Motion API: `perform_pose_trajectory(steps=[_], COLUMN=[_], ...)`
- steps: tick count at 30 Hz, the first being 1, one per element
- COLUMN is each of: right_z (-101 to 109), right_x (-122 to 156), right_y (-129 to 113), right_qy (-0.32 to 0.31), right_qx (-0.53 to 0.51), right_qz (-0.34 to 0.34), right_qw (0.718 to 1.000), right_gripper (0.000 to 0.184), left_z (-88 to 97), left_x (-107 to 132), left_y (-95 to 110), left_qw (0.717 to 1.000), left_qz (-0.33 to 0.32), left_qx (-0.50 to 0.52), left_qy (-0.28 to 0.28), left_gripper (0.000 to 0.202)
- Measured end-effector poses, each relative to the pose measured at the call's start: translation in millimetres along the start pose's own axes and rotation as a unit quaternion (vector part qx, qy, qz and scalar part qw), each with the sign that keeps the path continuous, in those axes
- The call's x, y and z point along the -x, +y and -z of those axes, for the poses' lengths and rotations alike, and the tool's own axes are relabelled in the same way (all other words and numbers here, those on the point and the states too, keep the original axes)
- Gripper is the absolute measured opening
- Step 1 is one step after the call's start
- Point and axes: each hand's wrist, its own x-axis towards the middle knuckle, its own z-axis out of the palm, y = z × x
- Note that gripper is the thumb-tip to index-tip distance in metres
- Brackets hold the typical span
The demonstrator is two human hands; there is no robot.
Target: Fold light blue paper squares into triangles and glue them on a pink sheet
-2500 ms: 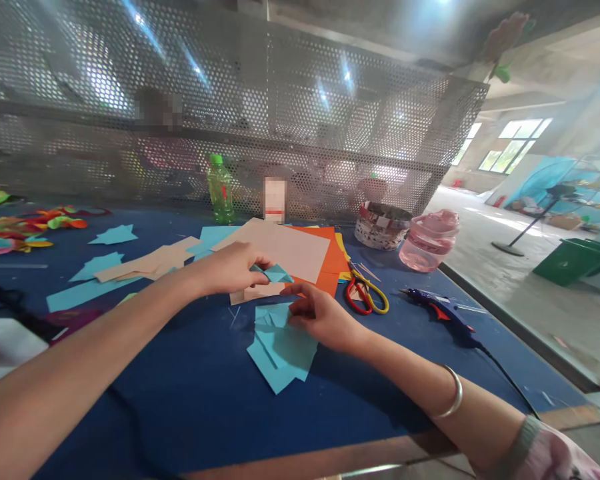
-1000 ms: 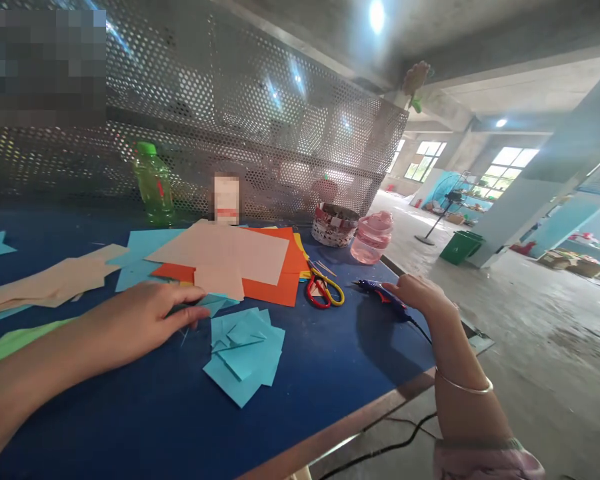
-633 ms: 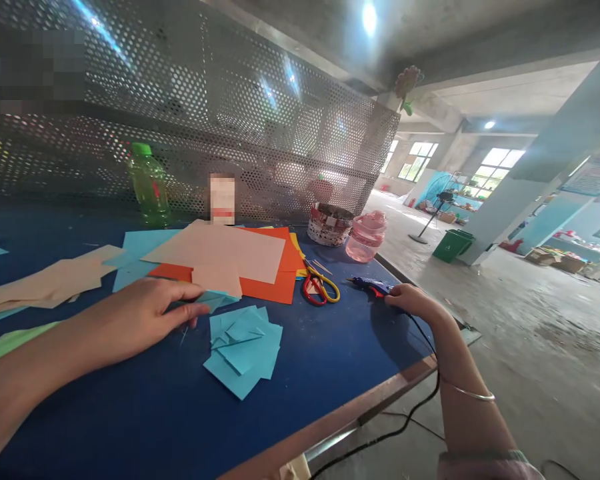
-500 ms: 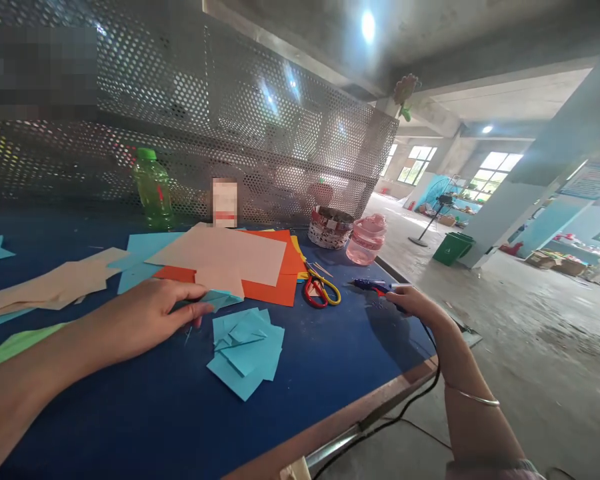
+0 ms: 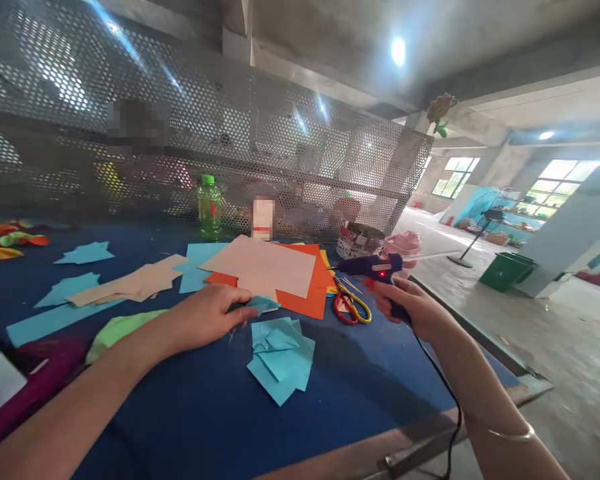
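Note:
My right hand [image 5: 400,303] is closed round the handle of a dark blue hot glue gun [image 5: 367,265], raised over the table with its nozzle to the left and a red light lit. A clear glue stick [image 5: 433,256] juts from its back, and a black cord hangs below. My left hand [image 5: 217,315] pinches a small folded piece of blue paper [image 5: 265,305] between thumb and fingers, low over the table. Just right of it lies a loose pile of blue paper squares [image 5: 283,357]. Pale pink sheets [image 5: 267,267] and orange sheets [image 5: 300,303] lie behind.
Red and yellow scissors [image 5: 353,310] lie below the glue gun. A green-capped bottle [image 5: 209,207], a round basket [image 5: 360,241] and a pink jug [image 5: 404,245] stand before a perforated metal screen [image 5: 300,147]. Beige strips [image 5: 130,283] lie at left. The table edge [image 5: 370,447] runs along the front right.
My right hand has lifted the glue gun off the table, and its red light now shows. My left hand keeps its pinch on the blue paper. The view has swung left.

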Motion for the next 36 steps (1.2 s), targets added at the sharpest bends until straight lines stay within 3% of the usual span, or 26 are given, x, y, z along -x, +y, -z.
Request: perform_pose_trajectory(steps=[5,10,17,30,36], right_z=[-43.5,-61.7,-60.7,-61.0,-62.3], right_x=[-16.9,-26.1,-24.1,-15.6,-16.2], right_y=[-11.9,-11.2,3.3,9.9,11.8], right_qy=[-0.109,-0.148,-0.165,-0.166,-0.184], right_qx=[0.035,0.040,0.070,0.118,0.118], right_qz=[-0.002,0.023,0.080,0.075,0.104], right_qw=[0.993,0.988,0.980,0.976,0.970], right_gripper=[0.051,0.051,0.056,0.050,0.042], left_z=[-1.2,-4.1,-5.4,-9.2,-7.4], left_x=[1.5,1.5,7.4,6.8,9.2], left_y=[-2.3,-6.9,-2.1,-2.9,1.4], left_qw=[1.000,0.999,0.998,0.996,0.995], left_qz=[0.006,0.007,0.007,-0.003,-0.019], left_qx=[0.013,0.018,-0.019,-0.061,-0.071], left_qy=[0.017,0.040,0.060,0.069,0.065], left_gripper=[0.060,0.064,0.055,0.047,0.042])
